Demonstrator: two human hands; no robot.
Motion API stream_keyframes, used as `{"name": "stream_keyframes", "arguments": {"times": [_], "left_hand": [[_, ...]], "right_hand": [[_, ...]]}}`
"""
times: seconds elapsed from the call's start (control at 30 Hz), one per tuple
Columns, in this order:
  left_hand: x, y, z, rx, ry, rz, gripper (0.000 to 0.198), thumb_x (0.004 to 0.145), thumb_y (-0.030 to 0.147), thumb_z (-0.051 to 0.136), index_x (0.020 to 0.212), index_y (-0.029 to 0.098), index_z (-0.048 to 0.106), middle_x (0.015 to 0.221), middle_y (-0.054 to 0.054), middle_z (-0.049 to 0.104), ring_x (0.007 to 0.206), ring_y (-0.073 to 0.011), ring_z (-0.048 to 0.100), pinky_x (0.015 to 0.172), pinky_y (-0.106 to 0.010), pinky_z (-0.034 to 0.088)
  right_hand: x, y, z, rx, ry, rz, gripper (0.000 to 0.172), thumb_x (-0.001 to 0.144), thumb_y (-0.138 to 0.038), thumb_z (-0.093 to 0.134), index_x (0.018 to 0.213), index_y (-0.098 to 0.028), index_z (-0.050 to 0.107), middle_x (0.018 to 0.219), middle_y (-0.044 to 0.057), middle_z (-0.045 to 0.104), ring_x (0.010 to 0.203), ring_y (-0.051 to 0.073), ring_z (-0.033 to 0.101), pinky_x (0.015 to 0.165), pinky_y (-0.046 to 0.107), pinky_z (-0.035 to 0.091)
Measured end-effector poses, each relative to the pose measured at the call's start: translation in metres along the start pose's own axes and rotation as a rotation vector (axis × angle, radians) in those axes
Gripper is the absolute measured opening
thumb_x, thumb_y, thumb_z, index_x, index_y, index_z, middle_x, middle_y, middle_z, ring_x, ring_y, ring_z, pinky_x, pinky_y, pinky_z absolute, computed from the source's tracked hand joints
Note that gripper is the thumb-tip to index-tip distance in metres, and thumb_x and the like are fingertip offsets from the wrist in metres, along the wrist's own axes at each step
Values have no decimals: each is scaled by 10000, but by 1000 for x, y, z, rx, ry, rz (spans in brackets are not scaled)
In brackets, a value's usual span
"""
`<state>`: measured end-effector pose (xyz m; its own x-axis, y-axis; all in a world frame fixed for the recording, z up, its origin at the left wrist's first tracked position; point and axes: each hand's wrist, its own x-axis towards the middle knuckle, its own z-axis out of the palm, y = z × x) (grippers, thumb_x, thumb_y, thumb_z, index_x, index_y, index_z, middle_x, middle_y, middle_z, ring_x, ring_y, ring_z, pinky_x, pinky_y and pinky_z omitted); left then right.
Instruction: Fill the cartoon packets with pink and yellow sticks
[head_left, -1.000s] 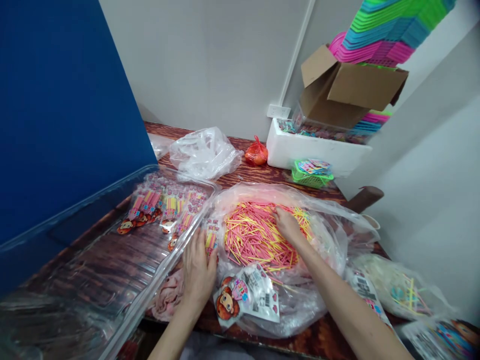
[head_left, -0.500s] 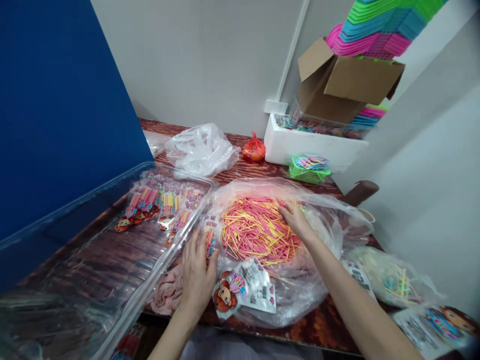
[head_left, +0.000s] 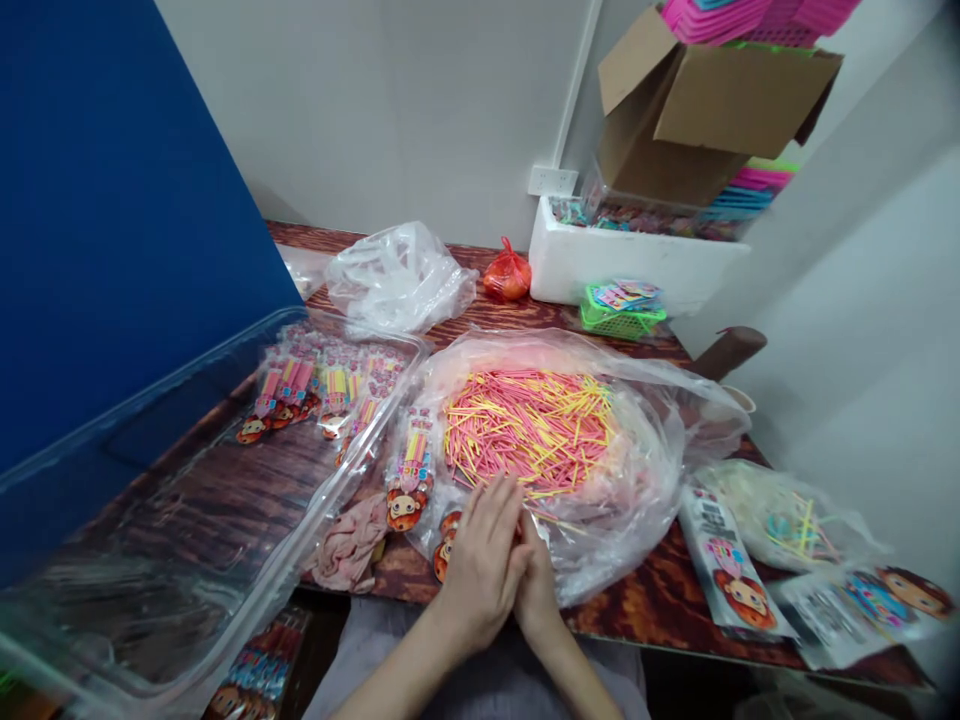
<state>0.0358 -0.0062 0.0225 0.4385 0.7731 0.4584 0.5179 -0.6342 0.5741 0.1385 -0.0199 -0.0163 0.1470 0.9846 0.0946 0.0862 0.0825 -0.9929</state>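
Just in front of the heap of pink and yellow sticks (head_left: 529,425), my left hand (head_left: 480,565) and my right hand (head_left: 536,585) are pressed together. The left fingers are long and close together, lying over the right hand. Anything between the palms is hidden. The sticks rest on an open clear plastic bag (head_left: 637,510). Under my hands a printed pouch with a cartoon head (head_left: 444,545) is mostly covered. To the left lies a filled pouch of sticks (head_left: 411,470), beside a pink cloth (head_left: 351,545).
A large clear plastic bin (head_left: 247,540) at left holds several filled pouches (head_left: 292,380). Flat pouches (head_left: 731,570) and a bag of sticks (head_left: 795,520) lie at right. Behind are a crumpled bag (head_left: 401,275), a red bag (head_left: 508,273), a green basket (head_left: 619,318) and a foam box (head_left: 637,265).
My right hand has left the stick heap and come toward me to meet my left. My left hand has moved right, off the filled pouch. The view has tilted down.
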Motion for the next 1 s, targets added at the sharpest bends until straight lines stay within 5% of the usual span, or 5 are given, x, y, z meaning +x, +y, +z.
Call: {"name": "stream_keyframes", "arguments": {"times": [0.07, 0.2, 0.37, 0.53, 1.0], "left_hand": [[-2, -2, 3, -12, -83, 13, 570, 968, 218, 394, 1507, 222, 209, 1486, -128, 420, 1397, -258, 346, 1157, -553, 239], [-2, -11, 0, -86, 67, -203, 478, 978, 211, 363, 1453, 211, 316, 1417, -138, 488, 1327, -230, 434, 1087, -468, 376], [2, -29, 1, 5, 3, -311, 278, 954, 156, 370, 1107, 174, 601, 1060, -107, 653, 1005, -225, 597, 882, -392, 489], [7, -30, 11, 259, -169, -250, 272, 868, 116, 488, 1116, 168, 586, 1056, -105, 629, 998, -261, 558, 875, -414, 448], [4, -40, 17, 199, -121, -216, 177, 912, 144, 463, 797, 187, 591, 852, -53, 572, 819, -207, 547, 725, -311, 431]], "right_hand": [[0, 1, -3, 27, -30, 7, 342, 927, -490, 421, 1095, -246, 593, 1048, 63, 662, 993, 222, 606, 894, 336, 474], [8, -3, -12, 41, -48, 11, 277, 915, -422, 494, 1052, -223, 630, 1025, 63, 680, 991, 225, 616, 886, 335, 478], [11, -3, -18, 66, -15, 37, 189, 905, -347, 530, 905, -209, 660, 848, 27, 678, 830, 193, 630, 794, 301, 481], [8, -11, -22, 51, -6, 3, 195, 905, -323, 526, 863, -211, 680, 862, 29, 696, 844, 192, 632, 811, 299, 473], [23, -24, -61, 29, 102, 76, 184, 918, -356, 493, 972, -208, 589, 768, 11, 636, 699, 175, 598, 691, 294, 476]]}}
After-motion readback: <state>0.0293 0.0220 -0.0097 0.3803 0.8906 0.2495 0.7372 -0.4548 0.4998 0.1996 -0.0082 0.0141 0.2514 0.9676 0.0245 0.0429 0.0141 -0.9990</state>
